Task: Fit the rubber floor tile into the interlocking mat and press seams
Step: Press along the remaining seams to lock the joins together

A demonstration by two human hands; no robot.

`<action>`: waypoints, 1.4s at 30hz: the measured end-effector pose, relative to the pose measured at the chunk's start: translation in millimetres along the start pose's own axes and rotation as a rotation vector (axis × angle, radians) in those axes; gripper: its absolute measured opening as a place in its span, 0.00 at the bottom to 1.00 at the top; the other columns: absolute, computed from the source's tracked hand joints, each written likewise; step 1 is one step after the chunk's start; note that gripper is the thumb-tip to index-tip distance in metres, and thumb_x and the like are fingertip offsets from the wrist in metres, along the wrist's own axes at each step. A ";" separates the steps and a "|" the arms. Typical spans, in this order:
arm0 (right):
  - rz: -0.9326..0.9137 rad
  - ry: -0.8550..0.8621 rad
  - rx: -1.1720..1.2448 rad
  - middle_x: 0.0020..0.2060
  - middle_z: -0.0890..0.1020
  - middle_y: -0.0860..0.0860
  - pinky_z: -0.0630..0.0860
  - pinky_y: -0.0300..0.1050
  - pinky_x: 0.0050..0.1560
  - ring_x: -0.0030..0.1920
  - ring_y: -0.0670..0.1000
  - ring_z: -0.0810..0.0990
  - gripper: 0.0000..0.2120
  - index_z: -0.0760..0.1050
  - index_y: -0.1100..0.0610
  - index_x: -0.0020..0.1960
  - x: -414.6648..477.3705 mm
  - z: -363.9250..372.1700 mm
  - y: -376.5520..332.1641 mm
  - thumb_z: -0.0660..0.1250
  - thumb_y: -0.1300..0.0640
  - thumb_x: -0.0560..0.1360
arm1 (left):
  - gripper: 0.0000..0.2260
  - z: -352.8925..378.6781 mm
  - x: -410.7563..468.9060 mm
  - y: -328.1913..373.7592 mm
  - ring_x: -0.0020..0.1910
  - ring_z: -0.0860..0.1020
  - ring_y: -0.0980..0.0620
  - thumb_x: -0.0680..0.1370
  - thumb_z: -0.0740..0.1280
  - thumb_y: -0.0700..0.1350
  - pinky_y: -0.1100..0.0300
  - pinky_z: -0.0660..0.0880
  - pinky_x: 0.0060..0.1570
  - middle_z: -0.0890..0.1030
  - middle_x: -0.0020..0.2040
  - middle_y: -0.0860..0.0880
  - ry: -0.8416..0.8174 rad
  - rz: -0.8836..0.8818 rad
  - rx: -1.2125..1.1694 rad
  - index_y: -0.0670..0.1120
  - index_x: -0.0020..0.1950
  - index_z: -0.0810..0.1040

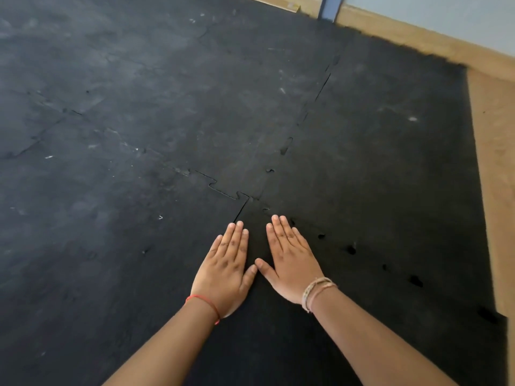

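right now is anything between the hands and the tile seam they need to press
Nothing visible. The left hand and right hand lie flat, palms down, directly on the black rubber mat, just short of the seam junction; the seams ahead are bare.

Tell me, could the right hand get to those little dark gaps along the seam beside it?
Probably yes: the right hand lies flat on the mat, the gaps sit just to its right, and nothing lies between.
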State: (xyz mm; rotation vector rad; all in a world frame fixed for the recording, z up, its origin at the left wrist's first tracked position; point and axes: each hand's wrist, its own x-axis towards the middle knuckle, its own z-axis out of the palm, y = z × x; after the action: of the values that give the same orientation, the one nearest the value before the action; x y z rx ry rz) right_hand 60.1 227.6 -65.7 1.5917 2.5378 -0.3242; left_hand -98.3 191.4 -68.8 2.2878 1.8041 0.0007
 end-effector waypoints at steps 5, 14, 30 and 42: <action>-0.004 -0.034 -0.002 0.75 0.37 0.53 0.34 0.44 0.70 0.73 0.49 0.33 0.39 0.34 0.57 0.74 8.5 -7.7 4.1 0.44 0.34 0.75 | 0.27 -3.2 0.4 -4.3 0.69 0.29 0.51 0.80 0.42 0.57 0.59 0.30 0.67 0.31 0.71 0.48 -0.013 0.041 -0.003 0.45 0.69 0.31; 0.429 0.181 0.061 0.73 0.35 0.59 0.38 0.51 0.73 0.72 0.56 0.31 0.46 0.30 0.62 0.70 -20.3 13.7 -15.7 0.18 0.32 0.63 | 0.29 -20.9 39.4 -5.0 0.71 0.33 0.51 0.80 0.42 0.57 0.58 0.33 0.68 0.36 0.75 0.44 -0.131 0.090 0.055 0.42 0.72 0.35; 0.287 0.023 0.095 0.76 0.41 0.57 0.36 0.47 0.71 0.75 0.53 0.38 0.42 0.38 0.60 0.74 -11.8 -5.7 6.1 0.46 0.32 0.74 | 0.28 -30.2 68.6 -2.5 0.73 0.37 0.49 0.81 0.46 0.54 0.55 0.40 0.71 0.38 0.75 0.44 -0.220 0.073 0.094 0.41 0.73 0.38; -0.025 -0.158 0.060 0.75 0.38 0.56 0.37 0.48 0.72 0.74 0.53 0.35 0.39 0.36 0.60 0.74 -12.5 -8.0 -31.0 0.48 0.37 0.76 | 0.29 -3.0 -63.4 -2.3 0.67 0.65 0.41 0.79 0.43 0.55 0.56 0.47 0.66 0.66 0.69 0.39 0.060 -0.057 0.003 0.36 0.67 0.66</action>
State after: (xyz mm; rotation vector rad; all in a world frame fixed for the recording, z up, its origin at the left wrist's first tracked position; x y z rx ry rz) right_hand 37.7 205.6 -51.7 1.4912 2.4517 -0.5125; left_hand -116.4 131.7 -57.4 2.2605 1.8996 0.0567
